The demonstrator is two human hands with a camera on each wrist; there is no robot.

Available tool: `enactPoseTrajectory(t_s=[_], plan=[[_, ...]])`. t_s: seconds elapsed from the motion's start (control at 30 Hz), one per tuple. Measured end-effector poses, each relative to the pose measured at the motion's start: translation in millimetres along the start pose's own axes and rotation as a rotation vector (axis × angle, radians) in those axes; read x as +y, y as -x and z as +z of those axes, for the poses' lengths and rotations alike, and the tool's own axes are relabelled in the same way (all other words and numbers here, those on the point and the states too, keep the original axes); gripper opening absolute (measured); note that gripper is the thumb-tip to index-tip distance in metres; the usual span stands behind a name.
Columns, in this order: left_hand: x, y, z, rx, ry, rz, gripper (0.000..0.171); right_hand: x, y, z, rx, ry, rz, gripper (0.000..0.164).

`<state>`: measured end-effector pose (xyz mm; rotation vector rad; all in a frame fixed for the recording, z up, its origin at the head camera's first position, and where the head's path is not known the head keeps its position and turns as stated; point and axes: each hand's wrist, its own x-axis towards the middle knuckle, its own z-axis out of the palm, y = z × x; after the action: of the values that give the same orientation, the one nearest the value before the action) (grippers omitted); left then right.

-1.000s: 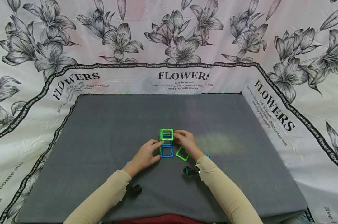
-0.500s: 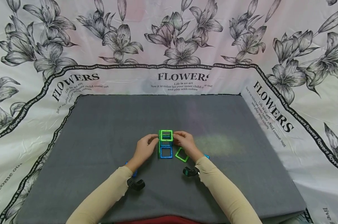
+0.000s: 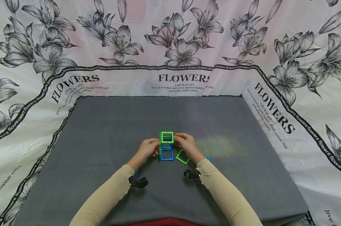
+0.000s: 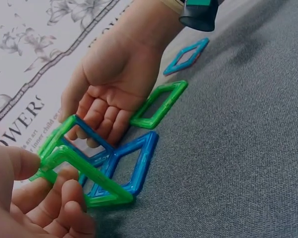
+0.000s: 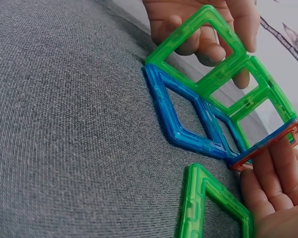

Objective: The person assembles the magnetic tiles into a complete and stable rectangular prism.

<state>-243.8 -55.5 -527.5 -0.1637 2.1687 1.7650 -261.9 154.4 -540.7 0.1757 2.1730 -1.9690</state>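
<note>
A small structure of square, see-through magnetic tiles stands on the grey cloth. Its green top tile (image 3: pixel 167 142) sits above a boxy part, and a blue tile (image 5: pixel 171 131) lies flat at its front. Along the left side stands a green tile (image 4: pixel 97 177). My left hand (image 3: pixel 146 151) pinches that side, thumb at the upper green corner and fingertips against the frame. On the opposite side my right hand (image 3: pixel 186 145) holds a tile with a reddish face (image 5: pixel 268 144), its fingers spread against that face and the thumb at the top edge.
A loose green tile (image 5: pixel 191 213) lies just below my right hand. One blue tile (image 3: pixel 208 158) is partly behind the right wrist, another blue tile (image 3: pixel 136 174) beside the left wrist. Flower-printed cloth (image 3: pixel 184 83) walls the grey table (image 3: pixel 116 116) at the back and sides.
My left hand has drawn back from the front of the top green tile to the structure's left side, and its fingers have curled in lower. The right hand stays at the right side.
</note>
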Motion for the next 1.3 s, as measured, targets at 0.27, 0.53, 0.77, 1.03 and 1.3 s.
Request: enactPoseTrajectory(t_s=[0.27, 0.53, 0.77, 1.03, 1.3], plan=[[2.8, -0.2, 0.6, 0.016, 0.008, -0.002, 0.035, -1.8, 0.6, 1.6, 0.010, 0.004, 0.000, 0.033], [0.2, -3.6, 0.6, 0.032, 0.013, -0.016, 0.032, 0.7, -1.4, 2.9, 0.014, 0.007, 0.003, 0.033], [-1.8, -3.9, -0.5, 0.037, 0.007, -0.004, 0.030, -0.3, -0.7, 3.3, 0.012, 0.006, -0.001, 0.036], [-2.6, -2.9, 1.0, 0.048, 0.013, -0.008, 0.031, -2.2, -1.9, 3.5, 0.008, 0.020, 0.021, 0.031], [-0.2, -3.6, 2.6, 0.040, 0.037, 0.003, 0.030, -2.2, -0.5, 2.5, 0.000, 0.002, 0.013, 0.038]])
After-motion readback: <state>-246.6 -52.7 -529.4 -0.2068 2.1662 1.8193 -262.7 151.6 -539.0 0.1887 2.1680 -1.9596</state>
